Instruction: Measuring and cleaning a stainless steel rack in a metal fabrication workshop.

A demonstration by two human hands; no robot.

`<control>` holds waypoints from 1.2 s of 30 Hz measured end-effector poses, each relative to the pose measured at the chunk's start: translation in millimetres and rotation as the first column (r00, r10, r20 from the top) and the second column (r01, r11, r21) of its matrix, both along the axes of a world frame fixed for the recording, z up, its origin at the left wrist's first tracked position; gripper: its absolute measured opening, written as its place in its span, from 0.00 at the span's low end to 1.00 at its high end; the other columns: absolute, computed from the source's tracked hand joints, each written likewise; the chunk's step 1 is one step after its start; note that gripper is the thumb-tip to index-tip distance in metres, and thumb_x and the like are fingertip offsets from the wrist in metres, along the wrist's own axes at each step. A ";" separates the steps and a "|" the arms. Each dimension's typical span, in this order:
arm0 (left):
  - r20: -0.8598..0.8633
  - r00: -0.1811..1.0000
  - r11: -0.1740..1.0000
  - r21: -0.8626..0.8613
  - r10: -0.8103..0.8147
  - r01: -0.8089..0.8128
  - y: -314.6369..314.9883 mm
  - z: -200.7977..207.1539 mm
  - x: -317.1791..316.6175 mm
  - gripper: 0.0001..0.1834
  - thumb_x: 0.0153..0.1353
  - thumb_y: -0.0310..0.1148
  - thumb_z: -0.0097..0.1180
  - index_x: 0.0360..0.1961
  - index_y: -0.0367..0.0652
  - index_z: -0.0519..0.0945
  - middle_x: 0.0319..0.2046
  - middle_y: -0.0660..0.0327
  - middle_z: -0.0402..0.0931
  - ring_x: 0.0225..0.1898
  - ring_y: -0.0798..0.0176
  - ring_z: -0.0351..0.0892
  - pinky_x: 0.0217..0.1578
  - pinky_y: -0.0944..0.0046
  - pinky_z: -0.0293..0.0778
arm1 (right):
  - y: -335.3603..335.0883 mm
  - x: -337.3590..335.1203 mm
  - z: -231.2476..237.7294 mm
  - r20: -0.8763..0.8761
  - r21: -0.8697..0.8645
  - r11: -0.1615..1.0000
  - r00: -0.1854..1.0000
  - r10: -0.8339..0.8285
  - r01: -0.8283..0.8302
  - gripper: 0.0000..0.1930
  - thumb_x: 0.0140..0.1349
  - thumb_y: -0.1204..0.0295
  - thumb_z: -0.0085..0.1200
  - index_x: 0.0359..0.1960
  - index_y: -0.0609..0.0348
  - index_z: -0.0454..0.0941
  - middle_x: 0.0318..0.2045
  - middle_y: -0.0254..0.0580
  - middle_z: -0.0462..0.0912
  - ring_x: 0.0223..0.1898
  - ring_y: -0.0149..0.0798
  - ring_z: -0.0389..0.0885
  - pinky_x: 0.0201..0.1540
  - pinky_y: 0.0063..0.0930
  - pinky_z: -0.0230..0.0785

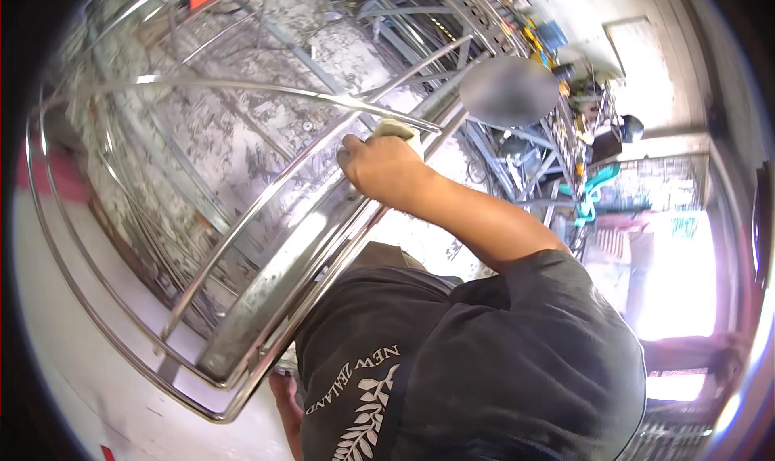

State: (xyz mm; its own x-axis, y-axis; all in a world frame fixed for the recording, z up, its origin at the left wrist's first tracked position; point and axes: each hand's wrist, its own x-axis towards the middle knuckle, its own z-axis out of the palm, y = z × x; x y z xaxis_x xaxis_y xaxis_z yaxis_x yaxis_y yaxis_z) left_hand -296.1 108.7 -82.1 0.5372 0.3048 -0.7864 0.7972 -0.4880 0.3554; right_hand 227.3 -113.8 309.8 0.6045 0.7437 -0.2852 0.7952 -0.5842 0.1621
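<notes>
My right hand [386, 169] is closed around a pale, wadded cloth [395, 128]. The cloth lies against shiny bent metal tubes of a large frame [270, 190], near where several tubes meet. My fist is above the frame, with the arm stretched out from the right. Part of my left hand [284, 390] shows low down, beside the frame's near corner and my dark T-shirt. Its fingers are mostly hidden, so its grip cannot be made out. A wide, dull metal bar [266, 303] runs along the inside of the frame.
Curved tubes [77, 299] sweep round on the left over a pale floor [121, 396]. Metal bars and offcuts are piled at the back right, with a blue container [552, 35] and a turquoise plastic item [599, 188]. A blurred grey oval covers part of that area.
</notes>
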 end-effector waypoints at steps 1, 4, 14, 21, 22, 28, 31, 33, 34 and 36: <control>0.005 0.998 0.998 0.011 -0.056 0.055 10.0 -7.9 3.7 0.21 0.58 0.28 0.63 0.53 0.30 0.79 0.52 0.36 0.81 0.56 0.36 0.81 0.57 0.42 0.76 | -8.6 -11.6 9.9 0.157 -0.019 0.998 0.986 0.058 -0.055 0.08 0.60 0.73 0.55 0.37 0.63 0.81 0.40 0.49 0.81 0.34 0.43 0.88 0.29 0.36 0.80; 0.049 0.990 0.992 0.007 -0.129 0.128 38.7 -22.0 35.3 0.20 0.59 0.32 0.62 0.51 0.34 0.81 0.49 0.40 0.83 0.53 0.38 0.83 0.56 0.42 0.77 | -38.8 -36.5 34.4 0.334 0.016 0.999 0.942 0.026 -0.033 0.10 0.61 0.72 0.54 0.40 0.64 0.81 0.39 0.48 0.80 0.33 0.42 0.87 0.28 0.35 0.79; 0.250 0.725 0.761 0.091 -0.642 0.642 104.0 -13.1 38.4 0.19 0.59 0.35 0.61 0.50 0.36 0.81 0.48 0.40 0.84 0.51 0.38 0.83 0.55 0.41 0.77 | -226.8 -61.4 4.3 -0.188 0.140 0.850 0.857 -0.481 0.508 0.08 0.61 0.72 0.55 0.38 0.62 0.84 0.41 0.57 0.85 0.37 0.53 0.88 0.37 0.44 0.81; 0.261 0.509 0.548 0.103 -0.820 0.830 46.6 18.4 164.4 0.19 0.60 0.37 0.61 0.49 0.37 0.82 0.47 0.41 0.84 0.50 0.38 0.84 0.54 0.41 0.77 | -444.0 -112.8 -55.8 -0.451 -0.017 0.493 0.433 -0.780 0.870 0.12 0.62 0.70 0.56 0.44 0.56 0.86 0.36 0.57 0.86 0.43 0.61 0.86 0.45 0.53 0.78; 0.231 0.501 0.534 0.109 -0.834 0.838 -15.6 -34.6 241.1 0.19 0.60 0.37 0.60 0.49 0.37 0.82 0.46 0.41 0.84 0.50 0.38 0.84 0.54 0.41 0.77 | -466.3 -124.1 -64.2 -0.470 -0.001 0.490 0.433 -0.769 0.871 0.13 0.62 0.72 0.56 0.46 0.56 0.86 0.38 0.57 0.87 0.43 0.60 0.86 0.46 0.52 0.78; 0.017 0.582 0.581 0.087 -0.813 0.810 -166.5 -1.8 369.3 0.23 0.62 0.42 0.58 0.53 0.38 0.82 0.47 0.40 0.84 0.52 0.37 0.83 0.55 0.43 0.78 | -553.4 -183.2 -92.1 -0.569 0.087 0.157 0.178 -0.803 0.984 0.18 0.64 0.71 0.52 0.55 0.52 0.85 0.39 0.64 0.86 0.43 0.63 0.85 0.49 0.52 0.77; 0.040 0.561 0.560 0.157 -0.827 0.813 -228.9 34.7 426.4 0.24 0.63 0.40 0.57 0.57 0.39 0.82 0.50 0.37 0.83 0.56 0.38 0.82 0.58 0.46 0.77 | -585.1 -188.0 -96.3 -0.613 0.069 0.098 0.120 -0.781 0.993 0.20 0.63 0.72 0.54 0.58 0.51 0.84 0.39 0.65 0.85 0.42 0.63 0.85 0.48 0.50 0.77; 0.107 0.538 0.548 0.144 -0.836 0.824 -258.6 51.0 456.6 0.24 0.65 0.37 0.55 0.60 0.38 0.79 0.53 0.37 0.81 0.55 0.35 0.81 0.58 0.44 0.76 | -601.7 -180.1 -91.8 -0.612 0.064 0.083 0.105 -0.784 0.995 0.19 0.62 0.73 0.56 0.56 0.49 0.86 0.37 0.67 0.85 0.42 0.63 0.85 0.49 0.50 0.77; 0.103 0.538 0.548 0.150 -0.837 0.823 -279.0 64.7 475.1 0.24 0.65 0.37 0.55 0.60 0.38 0.79 0.53 0.37 0.81 0.55 0.35 0.81 0.58 0.44 0.76 | -611.7 -177.0 -93.8 -0.622 0.098 0.066 0.113 -0.775 0.993 0.20 0.61 0.74 0.56 0.55 0.50 0.87 0.37 0.67 0.84 0.42 0.63 0.85 0.49 0.50 0.78; 0.197 0.471 0.507 0.227 -0.860 0.831 -327.7 102.7 506.5 0.28 0.64 0.34 0.56 0.66 0.38 0.72 0.60 0.37 0.75 0.58 0.32 0.78 0.60 0.42 0.74 | -635.5 -162.1 -103.3 -0.652 0.115 0.068 0.127 -0.748 0.991 0.20 0.61 0.74 0.56 0.55 0.50 0.87 0.37 0.67 0.85 0.42 0.63 0.85 0.49 0.50 0.78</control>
